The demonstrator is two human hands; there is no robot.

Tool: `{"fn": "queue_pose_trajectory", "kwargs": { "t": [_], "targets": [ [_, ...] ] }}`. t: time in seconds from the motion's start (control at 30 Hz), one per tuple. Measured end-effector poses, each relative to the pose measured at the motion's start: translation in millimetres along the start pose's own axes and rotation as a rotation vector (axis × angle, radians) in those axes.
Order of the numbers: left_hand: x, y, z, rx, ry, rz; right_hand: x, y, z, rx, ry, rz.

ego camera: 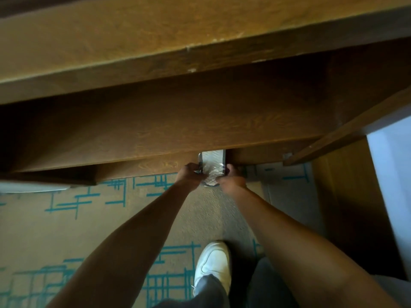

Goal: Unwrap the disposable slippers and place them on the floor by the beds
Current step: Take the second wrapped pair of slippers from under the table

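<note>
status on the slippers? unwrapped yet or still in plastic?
Done: nothing on the carpet yet. In hand: left hand and right hand both grip the slipper pack, clear wrap bunched at its near end, apparently being opened. Left: finish unwrapping, place by beds.

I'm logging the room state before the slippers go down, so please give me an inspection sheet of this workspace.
Surface: patterned carpet, tan with teal lines, runs under wooden furniture.
Job's things: one slipper pack, pale with clear wrap crinkled at its near end, held above the carpet at the furniture's lower edge; not yet on the floor.
Clutter: nothing seen.
Grippers: left hand and right hand both grip the pack, one on each side.
Cables: nothing seen.
Surroundings: white shoe and grey trouser legs below; white bedding at the right edge; dim light.
</note>
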State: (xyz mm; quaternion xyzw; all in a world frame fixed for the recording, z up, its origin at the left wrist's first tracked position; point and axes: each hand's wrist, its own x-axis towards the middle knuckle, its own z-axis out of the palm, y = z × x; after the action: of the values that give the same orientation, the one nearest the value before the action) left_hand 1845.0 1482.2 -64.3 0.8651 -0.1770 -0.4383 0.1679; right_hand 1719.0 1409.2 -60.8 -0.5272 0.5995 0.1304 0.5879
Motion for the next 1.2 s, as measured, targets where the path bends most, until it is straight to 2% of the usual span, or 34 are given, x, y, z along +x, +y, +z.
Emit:
{"fn": "queue_pose_trajectory", "kwargs": {
  "t": [0.13,0.33,0.47,0.7,0.83,1.03,1.13,1.2],
  "targets": [
    [-24,-8,-1,-0.218,-0.015,-0.043,-8,12,2,0.107,0.009,-0.018],
    [-68,-26,-10,-0.158,-0.09,0.0,-45,46,1,0.241,-0.095,-0.03],
    [-120,-25,-26,-0.177,-0.141,-0.014,-104,53,-2,0.261,-0.146,-0.037],
    [-209,-8,-38,-0.228,-0.003,0.122,-204,37,-24,0.159,-0.172,-0.162],
    [-261,-7,-55,-0.281,0.001,0.133,-250,41,-29,0.147,-0.249,-0.228],
    [-350,-1,-83,-0.385,0.027,0.182,-308,57,-29,0.24,-0.219,-0.358],
    [-388,4,-87,-0.362,0.092,0.253,-344,67,-32,0.285,-0.223,-0.406],
    [-414,4,-89,-0.267,0.153,0.344,-372,74,-38,0.223,-0.231,-0.443]
  ]
}}
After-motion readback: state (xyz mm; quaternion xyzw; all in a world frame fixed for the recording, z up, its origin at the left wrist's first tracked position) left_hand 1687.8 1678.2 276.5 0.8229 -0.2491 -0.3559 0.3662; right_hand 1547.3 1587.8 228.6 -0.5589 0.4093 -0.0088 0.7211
